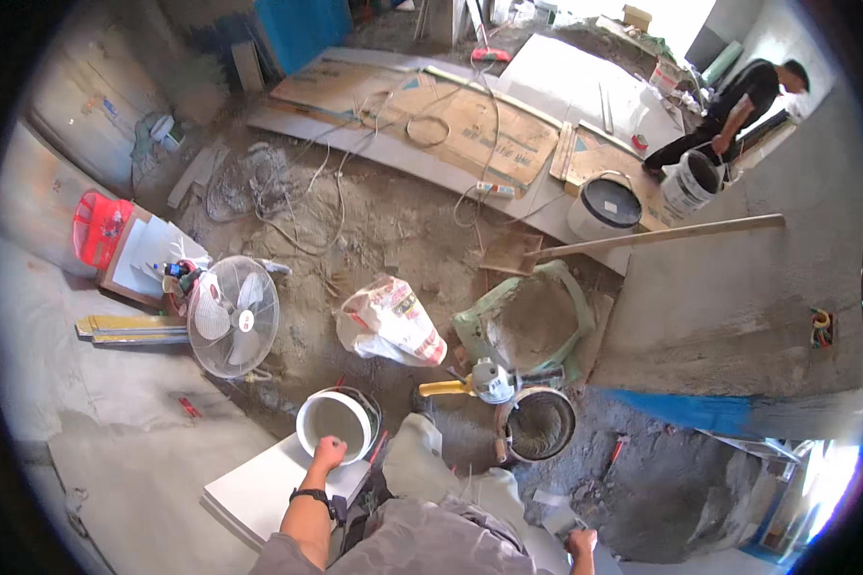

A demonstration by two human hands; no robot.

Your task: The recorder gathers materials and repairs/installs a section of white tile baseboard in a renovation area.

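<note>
My left hand (331, 452) is closed over the near rim of a white bucket (306, 422) with grey contents; anything inside the fist is hidden. That bucket stands beside a white slab (259, 487). Low at the right, my right hand (581, 542) is closed around a flat grey tool (560, 520) that looks like a trowel. Ahead of my legs, a dark bucket (571, 422) holds wet grey mortar (539, 425). A power tool with a yellow handle (446, 387) and a silver body (494, 381) lies at its far rim.
A white sack (393, 321) and a green bag of grey powder (580, 307) stand ahead. A fan (233, 316) is on the left. Cables (340, 192) cross the rough floor and cardboard sheets (489, 144). At the far right, a person (738, 105) holds a bucket (688, 187).
</note>
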